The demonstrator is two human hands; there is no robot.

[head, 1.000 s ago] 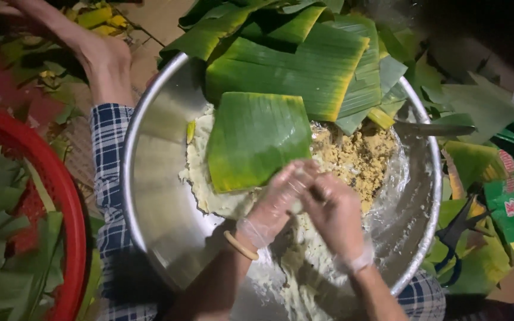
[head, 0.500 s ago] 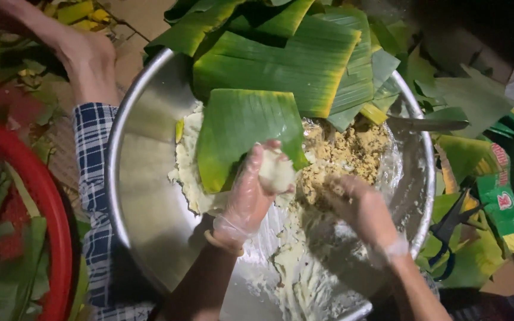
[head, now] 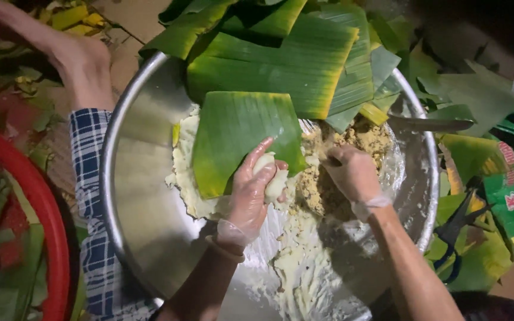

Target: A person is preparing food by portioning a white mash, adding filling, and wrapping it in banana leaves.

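Noted: steel bowl (head: 150, 196) of dough under banana leaves (head: 239, 137); left hand (head: 251, 190), now lifted off the heap, clamped round a dough lump (head: 275, 181) freshly pulled; right hand (head: 352, 175), moved apart, fingers curled, digging into crumbly filling (head: 364, 139).

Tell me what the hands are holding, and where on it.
Left hand cups a pale dough lump around its side. Right hand digs into the crumbly filling; its grip is hidden.
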